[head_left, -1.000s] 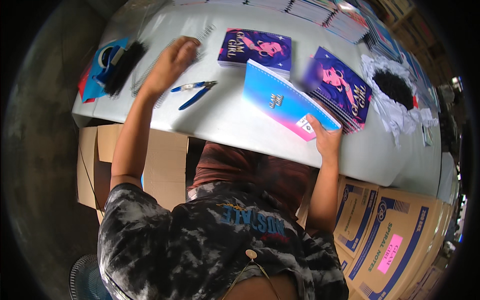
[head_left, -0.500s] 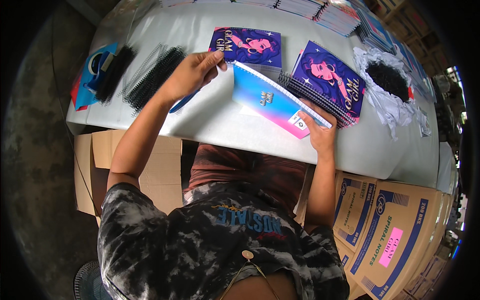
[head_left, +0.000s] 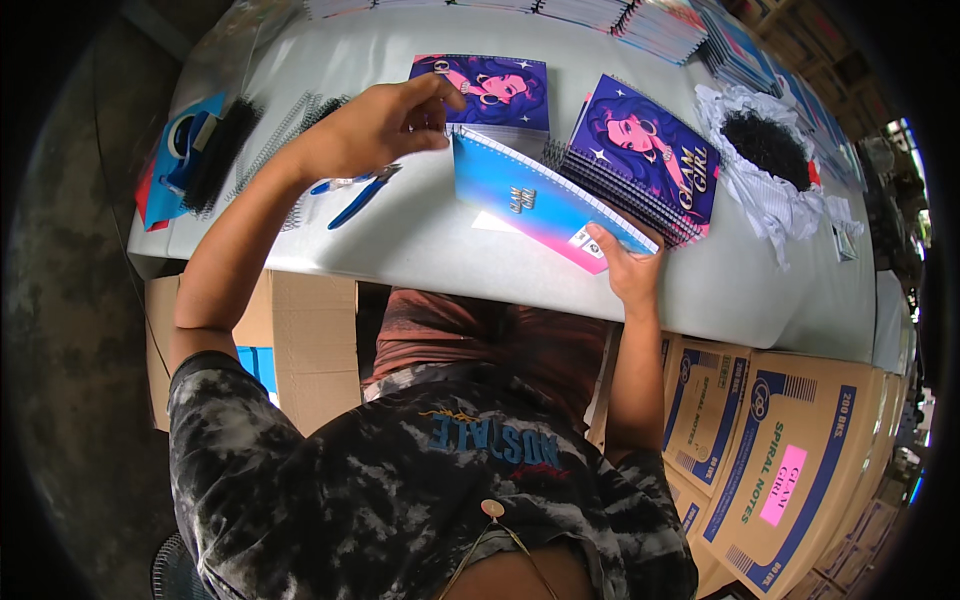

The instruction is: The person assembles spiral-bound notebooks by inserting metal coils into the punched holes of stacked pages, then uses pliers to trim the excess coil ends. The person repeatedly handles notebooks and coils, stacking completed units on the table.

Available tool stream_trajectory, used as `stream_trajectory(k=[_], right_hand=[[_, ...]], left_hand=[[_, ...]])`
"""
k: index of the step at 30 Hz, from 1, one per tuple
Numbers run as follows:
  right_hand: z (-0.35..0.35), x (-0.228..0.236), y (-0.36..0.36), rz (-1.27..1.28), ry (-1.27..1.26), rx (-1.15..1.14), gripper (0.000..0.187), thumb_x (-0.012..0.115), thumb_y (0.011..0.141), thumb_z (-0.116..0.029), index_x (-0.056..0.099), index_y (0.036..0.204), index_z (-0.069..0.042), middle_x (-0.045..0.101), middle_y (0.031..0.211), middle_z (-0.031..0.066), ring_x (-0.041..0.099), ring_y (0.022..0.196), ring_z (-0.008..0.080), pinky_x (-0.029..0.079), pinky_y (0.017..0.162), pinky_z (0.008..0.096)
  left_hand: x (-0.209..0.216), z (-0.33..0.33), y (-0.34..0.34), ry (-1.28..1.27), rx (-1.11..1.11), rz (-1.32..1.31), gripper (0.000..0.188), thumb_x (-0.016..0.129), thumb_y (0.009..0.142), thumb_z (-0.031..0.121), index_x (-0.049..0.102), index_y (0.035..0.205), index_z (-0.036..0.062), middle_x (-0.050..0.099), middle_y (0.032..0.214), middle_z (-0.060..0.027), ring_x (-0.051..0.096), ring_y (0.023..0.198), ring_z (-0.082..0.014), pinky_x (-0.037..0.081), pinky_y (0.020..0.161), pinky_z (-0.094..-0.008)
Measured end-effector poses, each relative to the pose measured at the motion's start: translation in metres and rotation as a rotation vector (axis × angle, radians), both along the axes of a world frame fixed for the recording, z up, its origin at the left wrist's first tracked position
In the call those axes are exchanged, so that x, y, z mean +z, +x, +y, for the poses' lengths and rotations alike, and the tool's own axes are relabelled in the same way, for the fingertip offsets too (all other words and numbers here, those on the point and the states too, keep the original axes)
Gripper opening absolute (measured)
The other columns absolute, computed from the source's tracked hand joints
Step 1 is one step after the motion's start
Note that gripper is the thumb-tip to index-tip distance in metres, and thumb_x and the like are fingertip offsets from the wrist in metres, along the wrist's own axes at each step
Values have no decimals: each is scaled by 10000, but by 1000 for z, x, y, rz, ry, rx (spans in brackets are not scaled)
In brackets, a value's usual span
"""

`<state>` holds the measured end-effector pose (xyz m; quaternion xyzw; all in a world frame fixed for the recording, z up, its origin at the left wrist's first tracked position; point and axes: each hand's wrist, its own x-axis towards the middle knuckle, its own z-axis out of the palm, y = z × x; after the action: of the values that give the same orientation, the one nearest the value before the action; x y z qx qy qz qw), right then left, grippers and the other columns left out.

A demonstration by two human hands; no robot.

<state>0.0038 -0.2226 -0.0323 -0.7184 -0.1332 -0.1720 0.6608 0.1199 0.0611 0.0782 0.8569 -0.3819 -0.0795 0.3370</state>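
Observation:
My right hand (head_left: 632,272) grips a spiral notebook (head_left: 515,190) by its right end, thumb on the blue and pink cover. The notebook is held tilted over the table, with its row of binding holes along the upper edge. At the far left corner of that edge is my left hand (head_left: 395,125), its fingers curved and the thumb apart from the index finger, with nothing visible between them. Just below it, pliers (head_left: 352,208) with blue handles lie on the table. Behind the notebook are a purple-covered stack (head_left: 505,95) and, to its right, purple spiral-bound notebooks (head_left: 640,150).
Black spiral coils (head_left: 222,160) lie at the left beside a tape roll (head_left: 183,135) on a blue piece. Crumpled paper (head_left: 770,215) holds a black tangle (head_left: 765,150) at the right. Notebook rows (head_left: 660,35) line the back. Cardboard boxes (head_left: 790,470) stand below the table.
My left hand has moved slightly left and up, its pinch at the notebook's corner loosened. The pliers now show more fully. My right hand keeps hold of the notebook.

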Motion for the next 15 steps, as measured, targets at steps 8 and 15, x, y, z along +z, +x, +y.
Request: stream_trajectory(k=[8,15], right_hand=[[-6,-2,2,45,10,55,247,628,813,0,620,1057,36,661,892,53,573,767,70,469,693,209],[-4,0,4,34,46,42,236,627,811,0,628,1045,27,658,871,43,572,743,71,468,676,215]], left_hand=[[8,6,11,-36,-30,624,356,523,914,278,562,1092,-28,555,720,-21,413,528,-27,326,456,-163],[4,0,10,-53,-128,6,298,594,861,174,584,1107,6,608,830,-92,548,675,-127,447,600,-241]])
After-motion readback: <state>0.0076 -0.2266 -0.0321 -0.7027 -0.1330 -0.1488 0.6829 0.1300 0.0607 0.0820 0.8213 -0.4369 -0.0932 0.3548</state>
